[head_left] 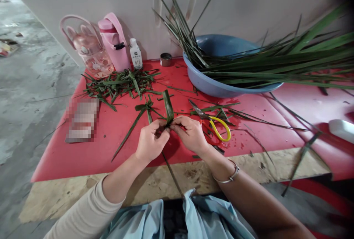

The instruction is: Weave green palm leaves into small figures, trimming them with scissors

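Note:
Both of my hands meet over the red table cover, pinching one folded green leaf strip [168, 107]. My left hand [152, 138] is closed on its lower end, thumb and forefinger together. My right hand [191, 134] pinches the same strip from the other side. A wide loop of it stands up above my fingertips, and a long thin tail hangs down toward my lap. Just behind my left hand lies a knotted leaf piece [145, 107] with long ends. Yellow-handled scissors [219, 128] rest right of my right hand, blades pointing away, among leaf scraps.
A blue basin [232, 90] full of long leaves stands at the back right. Behind a heap of cut leaf pieces [118, 84] are a clear bottle [96, 60], a pink bottle holder [116, 49], a small white bottle [135, 54] and an open tin [165, 60]. A blurred-out flat item [83, 120] lies left.

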A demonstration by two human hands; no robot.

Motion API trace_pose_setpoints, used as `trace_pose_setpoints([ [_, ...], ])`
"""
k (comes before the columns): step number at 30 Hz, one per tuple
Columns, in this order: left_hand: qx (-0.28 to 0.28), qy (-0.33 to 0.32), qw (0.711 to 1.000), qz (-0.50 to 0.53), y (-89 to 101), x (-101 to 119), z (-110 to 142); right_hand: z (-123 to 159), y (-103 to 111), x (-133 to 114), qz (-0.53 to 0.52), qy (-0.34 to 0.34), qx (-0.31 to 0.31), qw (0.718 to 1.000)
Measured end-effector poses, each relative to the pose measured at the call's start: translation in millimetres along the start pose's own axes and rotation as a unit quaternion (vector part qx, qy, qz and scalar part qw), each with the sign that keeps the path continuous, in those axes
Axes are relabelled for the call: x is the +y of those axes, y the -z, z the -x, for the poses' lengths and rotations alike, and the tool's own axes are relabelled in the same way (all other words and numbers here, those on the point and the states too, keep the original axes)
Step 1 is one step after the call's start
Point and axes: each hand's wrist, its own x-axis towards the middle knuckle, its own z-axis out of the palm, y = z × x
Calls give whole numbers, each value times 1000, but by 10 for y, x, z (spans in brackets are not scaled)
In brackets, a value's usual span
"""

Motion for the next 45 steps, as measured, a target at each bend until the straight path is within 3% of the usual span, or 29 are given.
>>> trace_pose_setpoints([
  [4, 5, 37, 999, 29, -25, -29, -9, 4, -75, 31, -98, -101, 25, 990],
  [8, 9, 163, 971, 176, -79, -47, -61, -9, -105, 62, -177, -140, -9, 974],
  [11, 14, 238, 934, 266, -86, -38, -98, -8, -49, 64, -113, -59, -5, 992],
  [14, -2, 254, 919, 301, -58, -21, -111, -6, 26, 73, -15, 59, -39, 997],
  [16, -14, 258, 915, 310, -42, -15, -106, -7, 49, 94, 17, 102, -51, 993],
  [26, -37, 290, 898, 330, -22, -48, -88, -13, 29, 91, 82, 142, -49, 985],
  [28, -34, 270, 912, 305, -23, -63, -81, -15, 28, 78, 84, 145, -60, 984],
  [32, 32, 131, 974, 184, -57, -72, -33, -14, 0, 70, 74, 115, -33, 990],
  [34, 43, 82, 986, 138, -73, -61, -6, -6, -21, 61, 73, 85, -3, 994],
  [37, 22, 62, 986, 152, -93, -55, 7, 13, -44, 22, 80, 42, 38, 995],
  [39, 19, 88, 971, 220, -113, -67, -8, 22, -54, -15, 89, 29, 57, 994],
  [43, 37, 175, 891, 416, -168, -85, -53, 28, -85, -40, 121, 71, 80, 987],
  [45, 24, 188, 865, 464, -198, -73, -66, 29, -114, -12, 144, 106, 74, 981],
])
